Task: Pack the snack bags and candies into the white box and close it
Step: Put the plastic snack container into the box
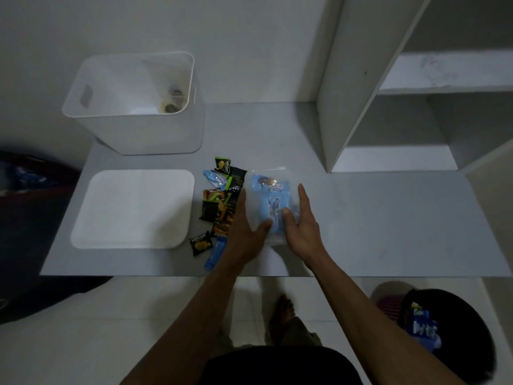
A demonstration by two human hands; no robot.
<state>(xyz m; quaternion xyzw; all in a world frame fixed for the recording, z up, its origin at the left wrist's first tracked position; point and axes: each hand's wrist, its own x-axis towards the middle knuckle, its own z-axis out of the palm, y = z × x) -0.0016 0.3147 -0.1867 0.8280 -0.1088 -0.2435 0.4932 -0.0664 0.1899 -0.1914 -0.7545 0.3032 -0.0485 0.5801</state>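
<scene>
A clear plastic bag of blue snack packs lies on the grey table. My left hand presses its left side and my right hand its right side, thumbs on top. Left of it lies a heap of several small dark snack bags and blue candies. The white box stands open at the back left, with a few small items at its bottom. Its white lid lies flat in front of it.
A white shelf unit rises at the back right of the table. A dark bag sits on the floor at the left, and a black basket with a blue pack at the lower right.
</scene>
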